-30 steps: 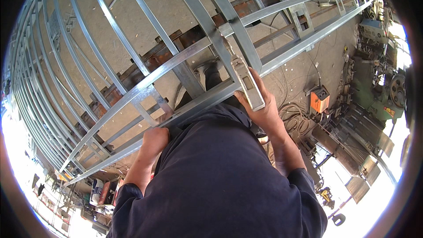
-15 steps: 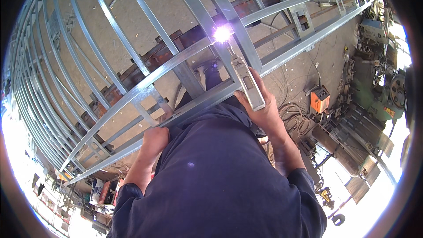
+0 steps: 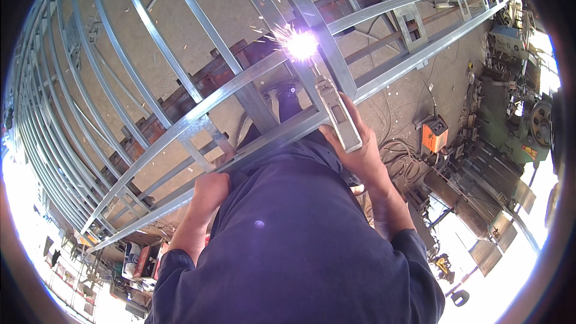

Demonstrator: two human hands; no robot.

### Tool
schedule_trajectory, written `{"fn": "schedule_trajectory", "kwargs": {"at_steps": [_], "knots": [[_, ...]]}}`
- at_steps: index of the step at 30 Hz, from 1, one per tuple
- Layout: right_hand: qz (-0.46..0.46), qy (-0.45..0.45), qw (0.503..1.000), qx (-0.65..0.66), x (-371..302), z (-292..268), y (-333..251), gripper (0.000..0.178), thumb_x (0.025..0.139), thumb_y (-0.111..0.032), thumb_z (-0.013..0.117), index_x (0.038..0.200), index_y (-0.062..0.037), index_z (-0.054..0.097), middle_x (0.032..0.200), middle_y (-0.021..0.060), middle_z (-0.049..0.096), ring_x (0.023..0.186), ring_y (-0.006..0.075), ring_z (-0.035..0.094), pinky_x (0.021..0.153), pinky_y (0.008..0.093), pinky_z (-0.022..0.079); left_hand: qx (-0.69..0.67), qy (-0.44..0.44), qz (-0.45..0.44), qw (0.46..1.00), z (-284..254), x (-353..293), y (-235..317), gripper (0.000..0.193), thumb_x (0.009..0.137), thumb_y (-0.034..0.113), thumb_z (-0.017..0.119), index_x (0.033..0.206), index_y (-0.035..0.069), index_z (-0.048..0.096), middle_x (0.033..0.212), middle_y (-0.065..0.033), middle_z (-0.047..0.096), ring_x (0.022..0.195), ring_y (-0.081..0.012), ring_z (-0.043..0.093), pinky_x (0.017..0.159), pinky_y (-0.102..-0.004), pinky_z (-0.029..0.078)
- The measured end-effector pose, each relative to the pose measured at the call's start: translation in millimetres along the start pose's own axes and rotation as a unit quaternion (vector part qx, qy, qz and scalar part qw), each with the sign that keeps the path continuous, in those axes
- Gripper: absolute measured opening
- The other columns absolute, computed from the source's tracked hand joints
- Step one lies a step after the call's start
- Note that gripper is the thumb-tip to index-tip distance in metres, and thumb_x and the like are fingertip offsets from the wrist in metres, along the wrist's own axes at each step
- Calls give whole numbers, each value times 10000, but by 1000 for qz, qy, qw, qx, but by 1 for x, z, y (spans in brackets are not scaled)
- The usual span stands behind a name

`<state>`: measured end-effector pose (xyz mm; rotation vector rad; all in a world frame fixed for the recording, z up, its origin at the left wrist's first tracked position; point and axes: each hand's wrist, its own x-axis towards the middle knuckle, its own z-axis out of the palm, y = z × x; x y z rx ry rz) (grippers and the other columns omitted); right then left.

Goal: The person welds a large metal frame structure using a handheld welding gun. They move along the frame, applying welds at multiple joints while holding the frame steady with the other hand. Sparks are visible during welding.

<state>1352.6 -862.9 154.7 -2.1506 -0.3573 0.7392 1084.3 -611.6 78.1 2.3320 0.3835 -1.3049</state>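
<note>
My right hand (image 3: 365, 151) is wrapped around a pale, boxy welding gun (image 3: 338, 115), its thin nozzle pointing away from me. At the nozzle end burns a bright white-violet weld glare (image 3: 301, 45), hiding the metal there. The glare lies where a curved rail of a galvanized steel frame (image 3: 213, 101) comes close to its upright bars. My left hand (image 3: 211, 191) is a closed fist beside the frame's near rail (image 3: 264, 144), against my dark clothing; what its fingers hold, if anything, is hidden.
A rusty steel beam (image 3: 207, 78) runs beneath the frame. To the right, an orange machine box (image 3: 434, 134) stands on the floor near coiled cables (image 3: 399, 159). Green machinery (image 3: 528, 129) is at far right. Red boxes (image 3: 147, 261) sit at lower left.
The glare has grown larger and shifted slightly left, and sparks now spray up and to the left. The gun's tip has barely moved; my left hand stays in place.
</note>
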Motion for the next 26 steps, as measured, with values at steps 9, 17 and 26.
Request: {"fn": "schedule_trajectory", "kwargs": {"at_steps": [9, 17, 26], "knots": [[-12, 1, 1000, 0, -2, -2, 2, 734, 911, -160, 807, 1541, -66, 442, 1306, 225, 700, 1220, 358, 688, 959, 398, 572, 3, 23, 14, 1000, -1, -2, 1, 205, 890, 169, 581, 857, 93, 769, 858, -177, 760, 857, -367, 757, 747, -495, 594], [-11, -4, 1000, -8, -5, -5, 9, 761, 909, -194, 816, 1556, -81, 432, 1315, 222, 695, 1225, 360, 686, 980, 401, 561, 18, 35, 30, 999, 3, -1, -2, 198, 882, 172, 587, 826, 107, 765, 826, -172, 756, 820, -366, 755, 711, -496, 593], [50, -42, 998, 5, -12, -16, -2, 794, 913, -176, 828, 1592, -122, 420, 1416, 157, 657, 1317, 245, 630, 1080, 351, 485, 26, 26, 31, 999, 7, 5, -5, 208, 881, 169, 592, 810, 100, 774, 829, -171, 760, 819, -356, 760, 713, -488, 599]]}}
